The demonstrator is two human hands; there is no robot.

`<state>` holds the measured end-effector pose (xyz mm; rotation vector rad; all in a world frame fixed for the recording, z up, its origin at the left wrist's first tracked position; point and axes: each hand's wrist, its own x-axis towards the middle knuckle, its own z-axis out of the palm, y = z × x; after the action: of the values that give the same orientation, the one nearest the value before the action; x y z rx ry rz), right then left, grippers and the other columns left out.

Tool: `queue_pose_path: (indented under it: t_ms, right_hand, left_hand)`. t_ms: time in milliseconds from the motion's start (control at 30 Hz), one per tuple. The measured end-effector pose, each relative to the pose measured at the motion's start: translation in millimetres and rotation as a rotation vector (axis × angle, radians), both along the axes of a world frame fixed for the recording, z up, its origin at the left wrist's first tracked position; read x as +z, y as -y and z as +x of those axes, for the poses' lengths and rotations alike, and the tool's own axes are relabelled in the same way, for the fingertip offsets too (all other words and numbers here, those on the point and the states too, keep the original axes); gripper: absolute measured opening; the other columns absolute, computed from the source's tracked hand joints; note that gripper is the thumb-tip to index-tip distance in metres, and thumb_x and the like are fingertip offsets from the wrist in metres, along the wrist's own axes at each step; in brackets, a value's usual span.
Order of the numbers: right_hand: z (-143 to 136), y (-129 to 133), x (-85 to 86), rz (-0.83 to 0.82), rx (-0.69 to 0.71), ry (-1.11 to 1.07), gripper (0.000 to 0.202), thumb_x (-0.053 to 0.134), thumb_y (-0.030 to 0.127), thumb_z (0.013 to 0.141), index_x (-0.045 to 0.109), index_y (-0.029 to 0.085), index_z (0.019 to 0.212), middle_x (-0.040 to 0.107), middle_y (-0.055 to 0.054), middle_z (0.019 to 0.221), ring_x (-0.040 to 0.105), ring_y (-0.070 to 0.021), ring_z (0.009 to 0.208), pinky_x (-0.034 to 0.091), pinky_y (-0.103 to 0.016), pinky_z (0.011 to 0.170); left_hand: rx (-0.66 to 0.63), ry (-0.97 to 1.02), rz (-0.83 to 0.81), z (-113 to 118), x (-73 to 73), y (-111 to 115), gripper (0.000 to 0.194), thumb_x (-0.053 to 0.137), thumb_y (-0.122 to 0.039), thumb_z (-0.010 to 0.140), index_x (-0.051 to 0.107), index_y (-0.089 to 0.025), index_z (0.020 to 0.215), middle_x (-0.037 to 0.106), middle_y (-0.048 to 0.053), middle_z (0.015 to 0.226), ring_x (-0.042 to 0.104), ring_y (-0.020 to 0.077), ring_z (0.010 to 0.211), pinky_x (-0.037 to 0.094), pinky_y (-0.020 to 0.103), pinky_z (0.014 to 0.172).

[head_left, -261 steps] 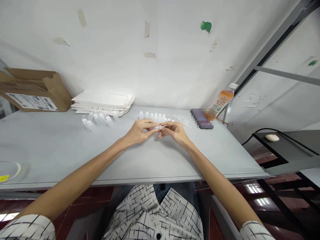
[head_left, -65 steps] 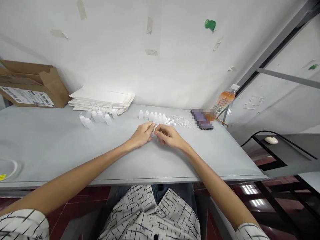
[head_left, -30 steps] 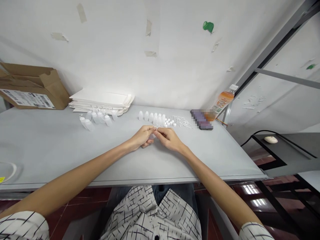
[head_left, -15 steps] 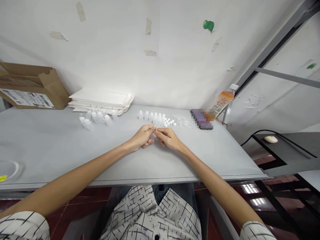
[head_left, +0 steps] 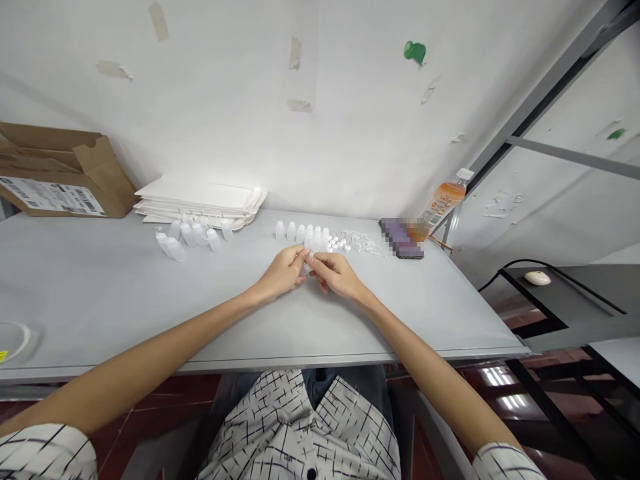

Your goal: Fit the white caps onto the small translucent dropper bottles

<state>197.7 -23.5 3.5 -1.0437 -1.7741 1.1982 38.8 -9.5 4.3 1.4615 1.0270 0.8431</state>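
Note:
Just in front of the row of bottles, my left hand (head_left: 284,272) is closed around a small translucent plastic dropper bottle (head_left: 305,269), mostly covered by the fingers. My right hand (head_left: 336,272) meets it from the other side, thumb and fingers pinched at the bottle's top; whatever small part is between them is hidden. Beyond the hands, several small bottles without caps (head_left: 291,231) stand upright. Small white caps (head_left: 342,245) lie to their right, beside a tangle of thin white plastic straps (head_left: 364,243).
Several capped bottles (head_left: 187,233) are grouped on the left of the grey table (head_left: 225,333), by a stack of white sheets (head_left: 200,195). A cardboard box (head_left: 65,170) sits at the far left. A phone (head_left: 401,239) and an orange drink bottle (head_left: 443,203) are at the right.
Both hands stay together at the bottle, with small shifts of the fingers. My left fingers have drawn in slightly, and the whole view has moved a little.

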Motion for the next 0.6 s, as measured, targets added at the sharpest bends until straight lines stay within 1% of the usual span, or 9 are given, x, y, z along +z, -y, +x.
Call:
queue_pose_path:
  t_ms: [67,133,167,233,300,333,400,500,600]
  right_hand:
    - [0.4,0.8,2.1,0.050,-0.009,0.021,0.042,0.054,0.051,0.092,0.046,0.019,0.066,0.041,0.008,0.047,0.045,-0.0071,0.038,0.035,-0.023,0.046]
    - [1.1,1.2,2.0,0.048,0.001,0.035,0.041,0.053,0.048,0.093,0.044,0.020,0.065,0.041,0.008,0.046,0.044,-0.0070,0.038,0.033,-0.023,0.046]
    - [1.6,1.1,1.2,0.038,0.011,0.039,0.041,0.053,0.047,0.093,0.043,0.020,0.064,0.041,0.008,0.046,0.043,-0.0070,0.038,0.032,-0.023,0.045]
    - [2.8,0.7,-1.4,0.010,0.034,0.039,0.042,0.051,0.047,0.094,0.042,0.020,0.063,0.042,0.008,0.045,0.043,-0.0071,0.037,0.031,-0.023,0.044]
    - [4.0,-0.1,-4.1,-0.028,0.063,0.031,0.042,0.050,0.048,0.094,0.043,0.020,0.064,0.044,0.008,0.043,0.043,-0.0073,0.036,0.031,-0.022,0.043]
    - [4.4,-0.5,-5.0,-0.045,0.078,0.025,0.042,0.050,0.049,0.094,0.043,0.020,0.064,0.045,0.007,0.042,0.043,-0.0074,0.035,0.032,-0.022,0.044]
    - [4.7,-1.5,-5.7,-0.058,0.099,0.012,0.042,0.051,0.050,0.094,0.044,0.020,0.065,0.046,0.007,0.042,0.044,-0.0074,0.036,0.033,-0.022,0.045]
    - [4.3,-3.1,-3.7,-0.022,0.084,-0.001,0.044,0.053,0.051,0.093,0.044,0.019,0.064,0.045,0.007,0.043,0.045,-0.0074,0.037,0.033,-0.022,0.045]
    - [4.2,-4.1,-0.1,0.022,0.026,0.020,0.045,0.054,0.053,0.091,0.047,0.019,0.064,0.043,0.007,0.043,0.044,-0.0075,0.038,0.031,-0.022,0.045]
  left_hand:
    - [-0.020,0.035,-0.057,-0.3,0.8,-1.6,0.025,0.041,-0.035,0.097,0.040,-0.021,0.077,0.039,-0.006,0.059,0.035,0.0052,0.038,0.019,0.014,0.033]
    - [-0.030,0.030,-0.065,-0.8,0.8,-1.6,0.026,0.042,-0.036,0.097,0.039,-0.021,0.076,0.035,-0.007,0.058,0.035,0.0051,0.038,0.018,0.014,0.033]
    - [-0.035,0.019,-0.059,-1.1,0.6,-1.1,0.027,0.042,-0.036,0.097,0.038,-0.021,0.075,0.033,-0.007,0.057,0.034,0.0048,0.038,0.020,0.014,0.033]
    - [-0.031,-0.023,-0.025,-1.5,-0.5,0.5,0.029,0.043,-0.037,0.097,0.038,-0.020,0.074,0.032,-0.008,0.058,0.033,0.0046,0.041,0.032,0.014,0.037]
    - [-0.011,-0.079,0.032,-2.1,-1.7,2.1,0.029,0.044,-0.038,0.095,0.040,-0.020,0.073,0.034,-0.007,0.061,0.036,0.0060,0.047,0.045,0.017,0.046]
    - [0.003,-0.104,0.061,-2.4,-2.2,2.6,0.029,0.045,-0.039,0.095,0.041,-0.020,0.073,0.036,-0.006,0.063,0.038,0.0071,0.052,0.049,0.019,0.050]
    - [0.019,-0.132,0.095,-3.2,-2.7,2.5,0.031,0.046,-0.042,0.093,0.042,-0.020,0.073,0.039,-0.005,0.067,0.042,0.0091,0.059,0.053,0.021,0.056]
    - [0.014,-0.089,0.083,-4.5,-1.1,0.6,0.035,0.045,-0.049,0.093,0.041,-0.020,0.074,0.039,-0.005,0.067,0.041,0.0083,0.057,0.049,0.018,0.052]
    - [0.001,-0.034,0.072,-5.0,2.7,-0.6,0.036,0.044,-0.050,0.093,0.040,-0.020,0.074,0.038,-0.005,0.065,0.038,0.0063,0.049,0.038,0.016,0.044]
